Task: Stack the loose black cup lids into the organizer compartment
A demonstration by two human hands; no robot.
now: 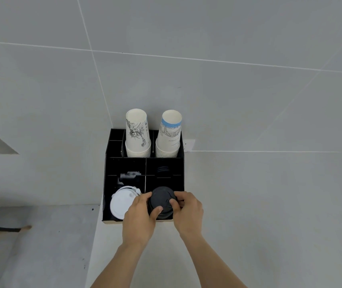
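in the head view, a stack of black lids (161,202) is clasped between the left hand (140,217) and right hand (188,213), thumbs pressed on top, apparently so alignment is kept over the organizer (107,163)'s front right compartment, beside the white lids (121,203).

Both hands grip a stack of round black plastic cup lids (161,201) over the front right compartment of the black divided plastic organizer (145,163): left hand (140,217) on its left edge, right hand (188,213) on its right, thumbs on top. Round white plastic lids (121,203) sit in the front left compartment. Two stacks of inverted white paper cups (138,136) stand in the rear compartments.
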